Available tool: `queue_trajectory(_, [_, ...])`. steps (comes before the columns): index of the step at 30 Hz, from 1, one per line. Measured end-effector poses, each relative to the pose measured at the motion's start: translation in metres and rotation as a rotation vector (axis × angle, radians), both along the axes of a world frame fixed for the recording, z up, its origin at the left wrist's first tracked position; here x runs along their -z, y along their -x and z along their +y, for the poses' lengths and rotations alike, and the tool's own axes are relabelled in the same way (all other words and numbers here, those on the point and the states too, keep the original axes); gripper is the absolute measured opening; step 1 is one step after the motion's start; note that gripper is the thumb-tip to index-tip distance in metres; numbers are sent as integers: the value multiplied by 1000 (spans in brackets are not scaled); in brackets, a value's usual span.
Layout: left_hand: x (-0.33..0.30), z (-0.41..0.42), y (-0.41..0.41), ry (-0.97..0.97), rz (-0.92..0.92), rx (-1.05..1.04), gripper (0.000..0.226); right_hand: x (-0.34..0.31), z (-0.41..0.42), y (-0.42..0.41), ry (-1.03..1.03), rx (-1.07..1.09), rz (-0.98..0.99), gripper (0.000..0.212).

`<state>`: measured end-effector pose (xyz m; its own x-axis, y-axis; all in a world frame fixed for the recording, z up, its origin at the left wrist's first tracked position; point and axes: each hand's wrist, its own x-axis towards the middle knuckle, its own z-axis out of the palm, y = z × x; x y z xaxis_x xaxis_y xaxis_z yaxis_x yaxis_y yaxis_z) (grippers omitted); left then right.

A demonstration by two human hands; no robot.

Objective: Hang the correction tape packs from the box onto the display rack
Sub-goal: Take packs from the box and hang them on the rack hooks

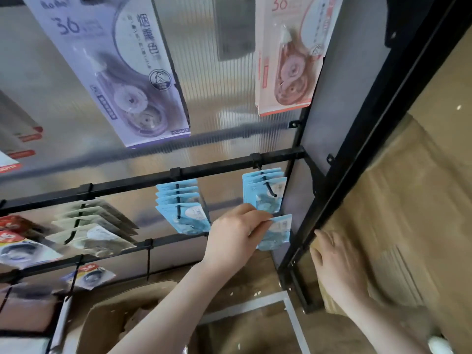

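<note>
My left hand [236, 232] pinches a light-blue correction tape pack [277, 232] just below the rightmost hook [269, 186] of the black rack bar [214, 168]. Three matching blue packs [264, 187] hang on that hook. A second hook to the left carries several blue packs [182, 208]. My right hand [337, 267] rests on the rack's black side frame [329, 203], fingers curled round its edge. An open cardboard box [122, 320] sits on the floor at lower left; its contents are not clear.
Greenish packs [92, 226] and red-labelled packs [18, 241] hang further left. Large purple [120, 72] and pink [288, 60] packs hang on the row above. Brown cardboard [398, 213] lies right of the frame. A lower bar [163, 242] runs under the hooks.
</note>
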<state>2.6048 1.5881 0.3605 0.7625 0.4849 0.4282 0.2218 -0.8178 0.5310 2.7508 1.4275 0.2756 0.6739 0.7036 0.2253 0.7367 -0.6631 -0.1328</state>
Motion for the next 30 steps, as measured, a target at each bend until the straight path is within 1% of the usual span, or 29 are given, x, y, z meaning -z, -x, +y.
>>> queue_trajectory(2, [-5, 0, -11, -2, -15, -19, 32, -3, -1, -3, -10, -12, 3, 40])
queue_trajectory(6, [-8, 5, -30, -26, -2, -64, 21, -4, 2, 0, -32, -27, -21, 40])
queue_trajectory(8, [-5, 9, -40, -18, 12, -87, 20, -1, 5, 0, -31, -32, -2, 40])
queue_trajectory(12, [2, 18, -57, -24, 60, -74, 25, 7, 10, -4, -63, -39, 33, 38])
queue_trajectory(16, [9, 23, -56, -48, 53, -15, 28, 9, 13, -8, -78, -31, 44, 38])
queue_trajectory(19, [11, 28, -54, -64, 38, 21, 35, 14, 14, -8, -71, -28, 71, 38])
queue_trajectory(22, [13, 35, -57, -96, 57, 28, 31, 18, 12, -9, -50, -24, 93, 37])
queue_trajectory(25, [14, 39, -62, -147, 60, 20, 25, 21, 8, -6, -44, -14, 74, 37])
queue_trajectory(28, [16, 42, -64, -236, 81, -28, 19, 24, 6, -4, -38, -12, 71, 38])
queue_trajectory(30, [18, 42, -64, -307, 99, -64, 26, 27, 5, -4, -28, -18, 70, 39])
